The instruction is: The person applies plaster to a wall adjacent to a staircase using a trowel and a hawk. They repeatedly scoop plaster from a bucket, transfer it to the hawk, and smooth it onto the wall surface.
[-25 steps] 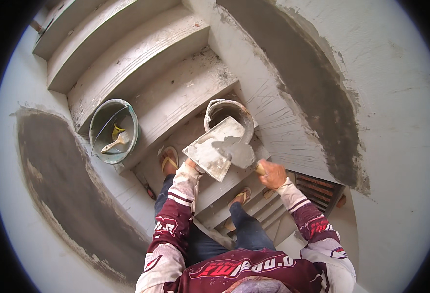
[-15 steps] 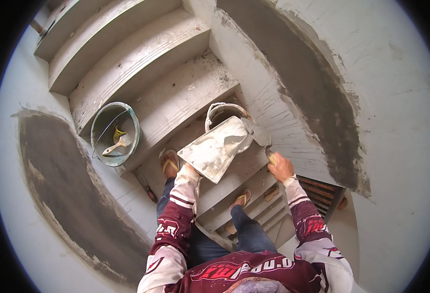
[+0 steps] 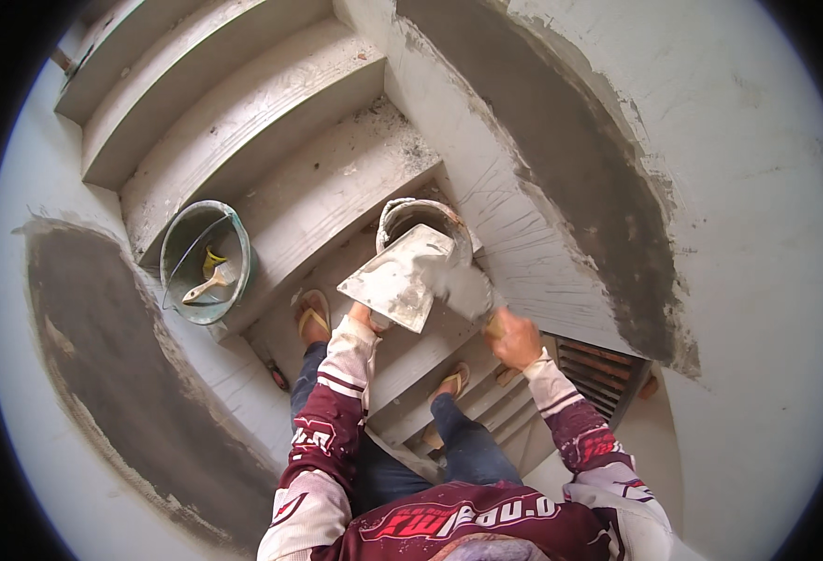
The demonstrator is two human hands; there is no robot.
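Observation:
My left hand (image 3: 364, 316) grips a plasterer's hawk (image 3: 394, 283) from below, its fingers mostly hidden under the plate. Pale wet plaster is smeared over the plate's face. In my right hand (image 3: 516, 338) is a trowel (image 3: 468, 292), its handle inside the closed fingers and its blade blurred by motion. The blade lies at the right edge of the hawk; whether the two touch I cannot tell. Just beyond the hawk stands a plaster-crusted bucket (image 3: 464, 229), partly covered by the plate.
A green bucket (image 3: 170, 254) with a paintbrush (image 3: 211, 284) in it stands at left on the stairs (image 3: 271, 178). Dark plaster bands run along the left wall (image 3: 121, 355) and right wall (image 3: 584, 178). My sandalled feet are on the steps. A slatted grille (image 3: 598, 376) is at right.
My right hand has swung left with the trowel, bringing the blade against or over the hawk's right side. The hawk has tilted slightly. The whole view has shifted a little.

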